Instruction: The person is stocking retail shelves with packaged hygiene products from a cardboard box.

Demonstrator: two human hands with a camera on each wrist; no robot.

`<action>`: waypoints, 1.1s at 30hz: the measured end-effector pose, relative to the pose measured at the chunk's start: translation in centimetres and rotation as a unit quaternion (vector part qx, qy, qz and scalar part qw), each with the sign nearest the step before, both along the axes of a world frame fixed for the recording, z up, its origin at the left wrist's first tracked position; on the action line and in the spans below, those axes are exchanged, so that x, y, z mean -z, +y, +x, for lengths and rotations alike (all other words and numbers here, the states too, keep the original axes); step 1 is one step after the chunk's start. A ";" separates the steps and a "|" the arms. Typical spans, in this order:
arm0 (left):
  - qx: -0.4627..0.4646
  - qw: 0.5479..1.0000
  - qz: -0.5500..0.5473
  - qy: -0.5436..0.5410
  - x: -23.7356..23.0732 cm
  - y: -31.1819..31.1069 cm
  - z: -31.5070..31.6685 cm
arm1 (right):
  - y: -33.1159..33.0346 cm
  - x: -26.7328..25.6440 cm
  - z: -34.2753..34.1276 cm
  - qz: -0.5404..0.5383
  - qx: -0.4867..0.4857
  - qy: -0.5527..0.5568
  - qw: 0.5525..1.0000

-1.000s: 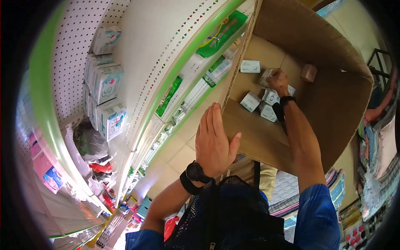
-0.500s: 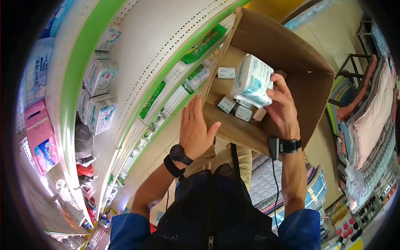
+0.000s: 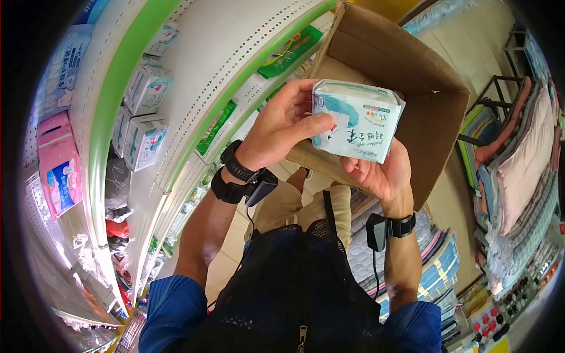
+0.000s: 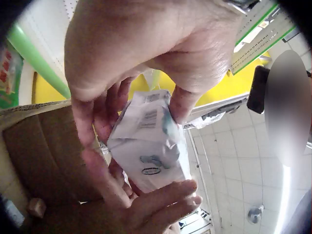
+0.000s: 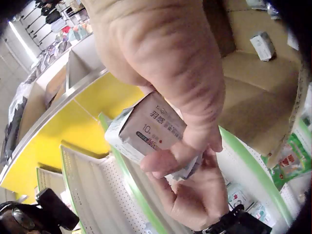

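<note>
A white and teal pack of sanitary pads (image 3: 362, 122) is held in front of the body, over the near side of a cardboard box (image 3: 438, 120). My left hand (image 3: 281, 130) grips its left end, thumb across the printed face and fingers behind. From the lower right my right hand (image 3: 388, 170) holds the pack too, its fingers at the bottom edge. In the right wrist view, the right thumb presses on the printed face of the pack (image 5: 153, 126). The left wrist view shows the pack's barcoded end (image 4: 148, 119) between both hands.
Inside the box lies another small pack (image 5: 263, 46). Green-edged shelves (image 3: 229, 88) run along the left, with similar packs (image 3: 145, 141) and a pink package (image 3: 59, 167) on them. Folded bedding (image 3: 518, 176) is stacked at the right.
My right hand has lifted the pack out of the box and drawn it toward the body. The left hand has left the box edge and taken hold of the pack, which has turned printed face up.
</note>
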State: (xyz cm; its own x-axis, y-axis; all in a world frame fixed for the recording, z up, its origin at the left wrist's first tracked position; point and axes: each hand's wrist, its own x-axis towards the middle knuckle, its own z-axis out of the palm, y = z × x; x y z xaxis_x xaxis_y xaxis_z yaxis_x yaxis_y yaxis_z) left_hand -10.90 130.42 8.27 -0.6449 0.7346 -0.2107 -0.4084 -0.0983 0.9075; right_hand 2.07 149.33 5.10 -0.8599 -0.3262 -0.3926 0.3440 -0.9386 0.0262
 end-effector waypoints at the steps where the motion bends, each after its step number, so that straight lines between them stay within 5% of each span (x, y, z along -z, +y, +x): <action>1: -0.001 1.000 0.005 -0.013 -0.1 0.0 0.1 | 0.0 -0.2 0.3 0.001 0.002 0.000 1.000; 6: -0.020 0.999 0.000 -0.035 -0.6 0.3 1.1 | -0.6 -1.8 0.7 0.150 -0.011 -0.013 0.989; 9: -0.036 0.999 -0.006 -0.020 -0.6 0.1 1.1 | -0.4 -2.5 0.6 0.168 0.018 0.060 0.984; 13: -0.065 0.997 -0.027 -0.014 0.1 -0.4 1.5 | -1.2 -2.9 1.4 0.212 0.084 0.009 0.974; 15: -0.057 0.997 -0.038 0.028 0.6 -0.5 2.2 | -1.5 -2.5 1.7 0.402 0.056 0.067 0.911; 20: -0.161 0.987 0.013 0.020 3.9 -0.6 4.4 | -4.2 -2.2 0.3 0.362 0.108 -0.025 0.926; 22: -0.198 0.971 -0.009 -0.131 4.1 -0.7 4.4 | -5.6 -1.8 0.2 0.361 0.085 -0.028 0.928; 27: -0.224 0.966 -0.126 0.012 3.1 -3.7 -1.1 | -5.4 -1.0 0.4 0.428 -0.043 -0.023 0.902; 29: -0.268 0.896 -0.273 0.227 2.8 -6.1 -6.1 | -4.7 -0.9 0.7 0.444 -0.035 -0.031 0.895; 31: -0.264 0.856 -0.314 0.316 1.6 -8.3 -11.2 | -3.5 -0.5 1.3 0.449 -0.021 -0.024 0.893; 32: -0.255 0.811 -0.366 0.379 0.9 -9.0 -13.7 | -3.0 -0.3 1.7 0.463 -0.007 -0.029 0.886; 33: -0.209 0.711 -0.430 0.515 0.5 -9.5 -15.5 | -2.5 -0.1 2.0 0.463 -0.008 -0.027 0.886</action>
State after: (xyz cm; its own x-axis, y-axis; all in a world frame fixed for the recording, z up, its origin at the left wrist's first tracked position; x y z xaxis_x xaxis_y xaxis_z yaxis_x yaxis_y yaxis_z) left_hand -26.40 120.90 7.73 -0.9064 0.3193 0.2766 0.4195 0.7563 0.5020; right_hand 4.11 146.80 5.25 -0.8294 0.1448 -0.5395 0.3798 -0.5621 -0.7347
